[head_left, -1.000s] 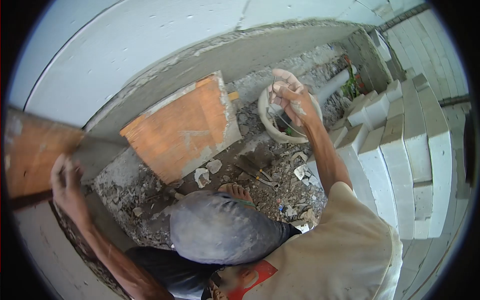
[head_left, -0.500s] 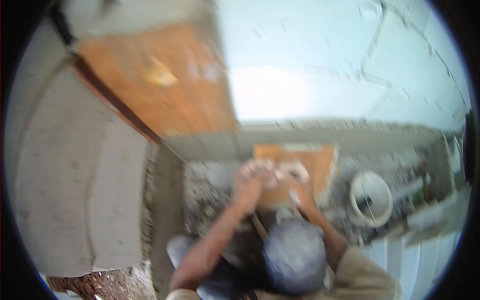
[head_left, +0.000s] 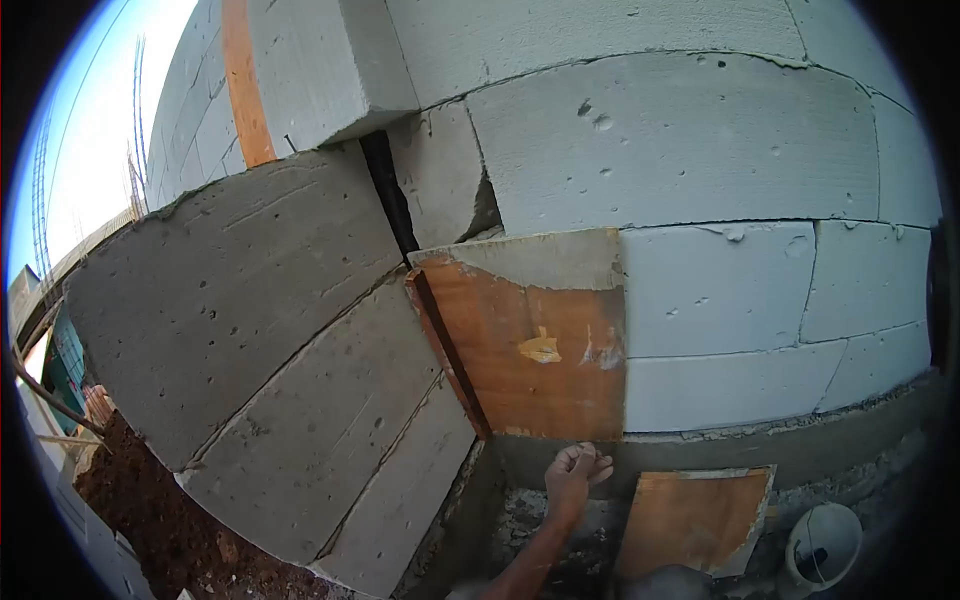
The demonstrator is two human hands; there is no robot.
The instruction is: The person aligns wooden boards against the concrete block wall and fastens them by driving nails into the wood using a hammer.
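Note:
My left hand (head_left: 575, 472) is raised at the lower middle, just below the bottom edge of an orange-brown wooden panel (head_left: 510, 350) that stands against the block wall. Its fingers are curled and pressed together; whatever they may hold is too small to make out. My right hand is out of view. To the right of my left hand, a second orange board (head_left: 690, 520) leans low against the wall base.
Pale blocks form the wall (head_left: 700, 140) behind. A grey block wall (head_left: 270, 330) stands at the left, with a dark wooden strip (head_left: 445, 350) at the corner. A white bucket (head_left: 825, 545) with a wire handle sits at the lower right. Reddish soil (head_left: 150, 510) lies at the lower left.
The view has swung up and left. My hands were apart, then came together in front of the low board; now only my left hand shows, near the upright panel, and my right hand has left the view.

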